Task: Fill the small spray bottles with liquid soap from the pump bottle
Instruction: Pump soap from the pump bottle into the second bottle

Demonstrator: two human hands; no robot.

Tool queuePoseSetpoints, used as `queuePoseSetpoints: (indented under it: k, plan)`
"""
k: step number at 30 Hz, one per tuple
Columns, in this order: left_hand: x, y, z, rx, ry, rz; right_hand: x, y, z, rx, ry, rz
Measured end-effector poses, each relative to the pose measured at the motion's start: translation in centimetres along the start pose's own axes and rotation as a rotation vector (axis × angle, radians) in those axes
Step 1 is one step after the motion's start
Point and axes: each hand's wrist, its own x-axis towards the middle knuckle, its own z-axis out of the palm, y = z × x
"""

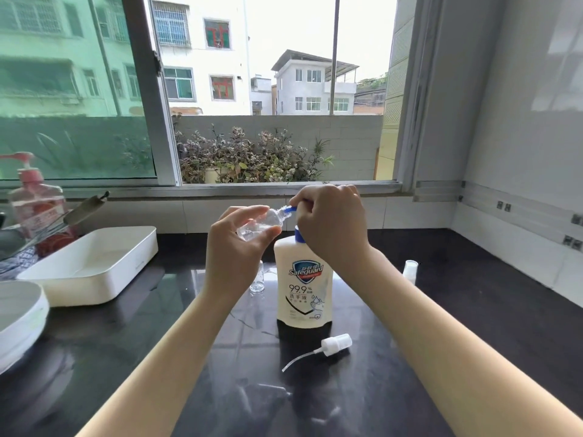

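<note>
Fingers [252,230] of the left hand [235,247] pinch a small clear spray bottle [263,223], tilted so its mouth meets the blue nozzle [289,210]. Near, at lower centre, its spray cap [336,343] lies removed; mid-frame, the right hand [329,222] curls closed over the Safeguard pump bottle [304,288], likely pumping. Beyond, another empty bottle [257,279] waits.
</note>
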Motion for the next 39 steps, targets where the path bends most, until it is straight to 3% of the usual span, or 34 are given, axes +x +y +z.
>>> queuePoseSetpoints:
  k: [6,13,17,20,29,39]
  plan:
    - [-0.4,-0.5,0.1,0.037,-0.026,-0.015,-2.2,0.9,1.7,0.001,0.043,0.027]
    - [0.3,0.1,0.0,0.033,-0.017,0.005,-0.1,0.8,-0.5,0.133,-0.032,-0.056]
    - [0.0,-0.4,0.3,0.016,-0.008,0.000,-1.3,1.8,0.1,0.085,0.010,-0.153]
    - [-0.5,-0.9,0.3,0.035,-0.026,-0.011,-2.3,1.9,0.8,0.079,0.030,-0.130]
    - [0.3,0.1,0.0,0.037,-0.013,0.008,0.6,1.4,-0.7,-0.037,-0.057,-0.230]
    - [-0.3,-0.1,0.0,0.057,-0.032,0.004,-0.7,1.5,-0.4,0.004,-0.033,-0.162]
